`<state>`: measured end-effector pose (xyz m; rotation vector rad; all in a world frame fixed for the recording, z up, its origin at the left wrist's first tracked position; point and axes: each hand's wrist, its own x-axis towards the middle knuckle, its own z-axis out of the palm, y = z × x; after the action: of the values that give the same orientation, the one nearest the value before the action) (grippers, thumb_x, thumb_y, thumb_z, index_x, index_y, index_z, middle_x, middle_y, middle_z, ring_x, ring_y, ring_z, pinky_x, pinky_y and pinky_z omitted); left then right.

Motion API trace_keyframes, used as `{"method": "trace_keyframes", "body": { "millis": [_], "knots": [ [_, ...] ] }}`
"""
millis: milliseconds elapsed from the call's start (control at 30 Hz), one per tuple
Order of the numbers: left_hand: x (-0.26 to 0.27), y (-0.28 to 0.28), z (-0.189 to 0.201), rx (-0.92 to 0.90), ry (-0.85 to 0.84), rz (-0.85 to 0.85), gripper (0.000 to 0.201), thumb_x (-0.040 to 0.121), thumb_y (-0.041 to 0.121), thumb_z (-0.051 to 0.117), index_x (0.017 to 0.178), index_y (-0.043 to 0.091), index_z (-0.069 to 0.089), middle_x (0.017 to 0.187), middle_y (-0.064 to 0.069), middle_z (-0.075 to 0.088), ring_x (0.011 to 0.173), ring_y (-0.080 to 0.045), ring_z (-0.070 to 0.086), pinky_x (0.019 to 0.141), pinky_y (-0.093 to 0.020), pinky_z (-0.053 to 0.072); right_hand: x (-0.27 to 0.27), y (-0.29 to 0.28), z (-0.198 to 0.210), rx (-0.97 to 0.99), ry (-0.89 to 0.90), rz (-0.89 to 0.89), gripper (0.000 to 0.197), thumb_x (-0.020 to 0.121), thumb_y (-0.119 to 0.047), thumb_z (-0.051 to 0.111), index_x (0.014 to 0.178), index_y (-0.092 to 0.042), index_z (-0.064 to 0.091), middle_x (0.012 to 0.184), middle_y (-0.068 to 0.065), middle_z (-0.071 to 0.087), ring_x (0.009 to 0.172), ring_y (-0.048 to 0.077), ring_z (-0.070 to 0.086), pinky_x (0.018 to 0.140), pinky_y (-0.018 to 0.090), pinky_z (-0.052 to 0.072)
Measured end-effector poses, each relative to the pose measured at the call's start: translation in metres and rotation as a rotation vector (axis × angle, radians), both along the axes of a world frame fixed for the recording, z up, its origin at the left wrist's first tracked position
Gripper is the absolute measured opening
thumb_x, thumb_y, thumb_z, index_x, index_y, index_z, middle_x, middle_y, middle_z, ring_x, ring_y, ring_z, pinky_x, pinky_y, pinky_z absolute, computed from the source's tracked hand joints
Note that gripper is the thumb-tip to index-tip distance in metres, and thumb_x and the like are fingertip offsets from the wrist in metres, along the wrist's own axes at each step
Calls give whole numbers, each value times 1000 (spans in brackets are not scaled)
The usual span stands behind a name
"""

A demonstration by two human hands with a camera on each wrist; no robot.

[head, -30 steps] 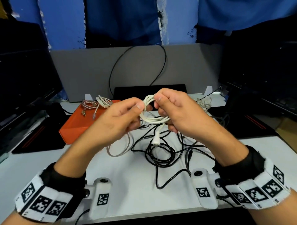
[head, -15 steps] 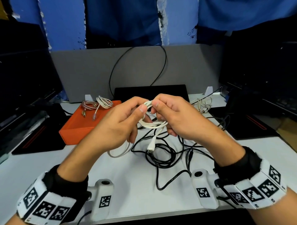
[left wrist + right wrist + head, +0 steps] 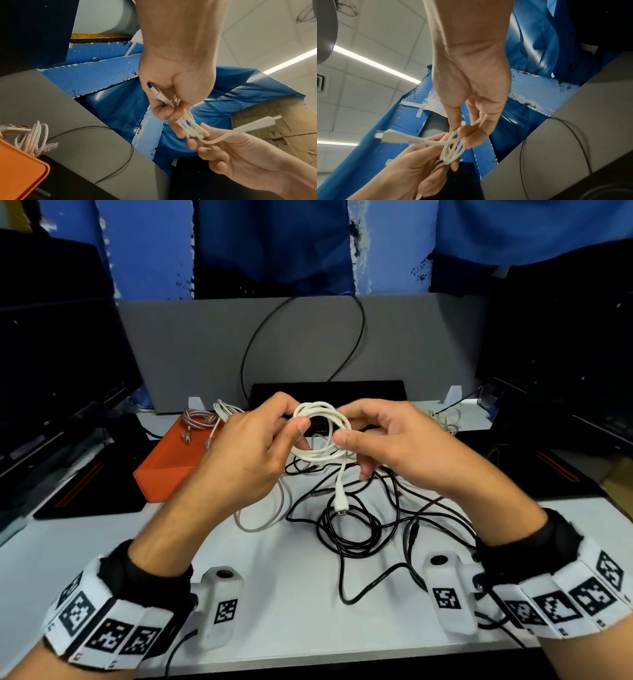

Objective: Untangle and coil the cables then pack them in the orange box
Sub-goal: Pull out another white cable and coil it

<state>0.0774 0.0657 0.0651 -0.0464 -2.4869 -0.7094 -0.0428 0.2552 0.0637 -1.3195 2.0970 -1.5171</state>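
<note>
Both hands hold a small coil of white cable (image 3: 322, 428) in the air above the table. My left hand (image 3: 294, 417) grips the coil's left side, with one connector (image 3: 157, 93) tucked in its palm. The right hand (image 3: 346, 424) pinches the coil's right side between thumb and finger (image 3: 467, 132). The cable's free end with its white plug (image 3: 340, 501) hangs down from the coil. The orange box (image 3: 164, 470) stands at the left. A braided coil (image 3: 197, 417) and a white coil (image 3: 224, 409) lie at its far end.
A tangle of black cables (image 3: 349, 525) sprawls on the white table (image 3: 274, 594) under my hands, with a pale loop (image 3: 260, 518) to its left. Another light cable (image 3: 445, 422) lies at the back right. A grey screen (image 3: 205, 354) closes the back; dark monitors flank both sides.
My hands have drawn slightly apart and the white coil has spread into a wider ring facing me. The plug end still hangs below.
</note>
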Motion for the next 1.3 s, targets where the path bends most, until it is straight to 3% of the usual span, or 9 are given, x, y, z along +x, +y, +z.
{"method": "trace_keyframes", "body": {
  "millis": [133,367,500,633,733,933,1067,1167,1300],
  "knots": [
    [-2,1,-2,-37,8,17,16,106,33,48,102,21,57,77,31,66,55,-14,55,47,-24,41,-5,5,0,44,-101,84,18,94,-23,75,109,-13,73,76,8,65,57,18,59,68,37,59],
    [0,1,0,-32,-17,8,14,107,31,48,101,22,57,73,32,65,52,-18,55,51,-39,46,-11,8,3,46,-199,185,27,87,-7,75,114,-5,72,82,17,55,59,14,56,62,26,57],
    [2,1,0,19,-38,-44,15,107,32,47,99,23,57,71,21,69,52,-24,57,53,-50,49,-17,16,9,118,-1,106,11,90,-7,75,100,-12,77,92,18,75,67,18,65,66,23,56],
    [-1,5,-3,115,-49,-127,16,108,29,47,101,18,57,77,9,73,47,-19,53,47,-43,48,-18,9,4,77,220,-151,8,94,-19,75,86,-22,74,73,0,75,66,12,72,64,24,55],
    [-1,8,-3,169,-53,-146,16,108,27,47,103,17,57,82,3,75,44,-23,52,44,-42,45,-16,-4,-5,-217,8,-193,8,97,-11,71,89,-13,69,82,9,77,75,27,76,73,40,64],
    [2,13,0,216,-58,-172,15,108,27,47,103,16,57,82,-2,74,44,-35,54,41,-45,46,-2,-15,-5,-504,-424,-155,15,105,-17,58,96,-11,69,81,9,76,70,23,74,61,28,60],
    [3,14,1,219,-54,-177,16,108,26,47,101,16,57,78,-1,74,42,-27,53,41,-39,45,-6,-14,-10,-284,-218,-164,31,110,-25,46,104,-14,74,62,1,47,52,15,47,51,22,41],
    [4,9,4,228,-42,-149,16,108,25,46,99,15,55,74,5,73,43,-33,55,43,-46,48,-12,-6,-7,-262,-378,7,20,99,-18,46,110,-11,61,69,-2,36,59,15,25,56,32,19],
    [4,4,7,282,-39,-126,15,109,24,46,99,16,54,80,-1,76,41,-37,50,40,-46,42,-14,1,2,-276,-248,62,23,97,-15,45,101,-13,67,76,2,49,68,21,47,67,33,40]
  ]
}}
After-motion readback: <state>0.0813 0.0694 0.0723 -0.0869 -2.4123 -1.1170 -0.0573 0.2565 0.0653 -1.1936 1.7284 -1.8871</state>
